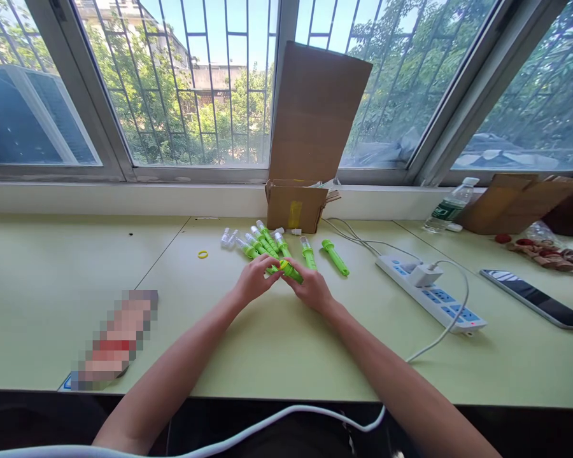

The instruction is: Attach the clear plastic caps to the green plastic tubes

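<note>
My right hand (311, 289) is closed around a green plastic tube (292, 272), held just above the table. At the tube's left end sits a yellow ring (283, 264), pinched by the fingertips of my left hand (258, 278). Just beyond my hands lies a cluster of similar green tubes with clear caps (266, 238). Another capped green tube (308, 253) is close to my right fingers, and an uncapped green tube (335, 257) lies to its right. Some loose clear caps (228, 238) are left of the cluster. Farther left lies a loose yellow ring (203, 254).
An open cardboard box (293, 207) stands by the window behind the tubes. To the right are a white power strip (430, 292) with cables, a phone (539, 299), a water bottle (451, 207) and another box (516, 200). A pixelated item (117, 340) lies front left.
</note>
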`<state>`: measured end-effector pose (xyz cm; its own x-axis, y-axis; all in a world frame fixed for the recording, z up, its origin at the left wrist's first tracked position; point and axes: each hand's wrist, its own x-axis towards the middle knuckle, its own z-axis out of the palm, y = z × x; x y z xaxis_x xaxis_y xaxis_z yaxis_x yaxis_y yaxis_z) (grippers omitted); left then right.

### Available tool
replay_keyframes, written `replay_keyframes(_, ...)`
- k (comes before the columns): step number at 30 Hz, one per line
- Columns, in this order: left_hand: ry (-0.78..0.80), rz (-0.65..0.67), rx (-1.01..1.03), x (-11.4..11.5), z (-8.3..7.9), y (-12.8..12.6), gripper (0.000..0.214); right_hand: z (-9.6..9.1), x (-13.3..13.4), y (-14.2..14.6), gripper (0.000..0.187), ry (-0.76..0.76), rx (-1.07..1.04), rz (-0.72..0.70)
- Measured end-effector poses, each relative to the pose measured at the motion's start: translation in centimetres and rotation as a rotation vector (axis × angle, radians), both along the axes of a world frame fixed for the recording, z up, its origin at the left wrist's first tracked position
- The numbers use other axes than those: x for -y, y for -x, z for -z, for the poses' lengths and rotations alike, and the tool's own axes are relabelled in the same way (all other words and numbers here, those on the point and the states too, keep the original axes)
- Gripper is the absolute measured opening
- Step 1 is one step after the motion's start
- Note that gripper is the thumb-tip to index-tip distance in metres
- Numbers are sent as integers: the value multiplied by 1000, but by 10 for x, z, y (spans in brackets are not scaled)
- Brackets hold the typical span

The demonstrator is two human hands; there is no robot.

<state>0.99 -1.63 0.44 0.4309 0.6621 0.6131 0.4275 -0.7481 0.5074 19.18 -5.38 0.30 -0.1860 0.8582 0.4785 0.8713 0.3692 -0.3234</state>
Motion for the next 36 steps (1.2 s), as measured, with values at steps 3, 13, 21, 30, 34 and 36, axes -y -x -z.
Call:
replay_keyframes(3,2,13,22,0,-1,0,19,0,0,1,49,-1,-14,-3)
replay_keyframes(13,52,57,131,0,-5,-2,23,-5,4,8,51,12,-116,-40)
replay_keyframes(21,90,45,156,-1,-4,-4,25,-2,2,6,54,62,-254,-81)
replay_keyframes(30,93,43,184,0,-5,-5,25,-4,2,9,56,53,-372,-110)
replay_keyframes(34,91,42,201,0,-6,-6,25,-8,4,11,55,29,-395,-119)
replay_keyframes(36,89,44,203,0,-6,-6,25,-9,4,12,55,27,-397,-117)
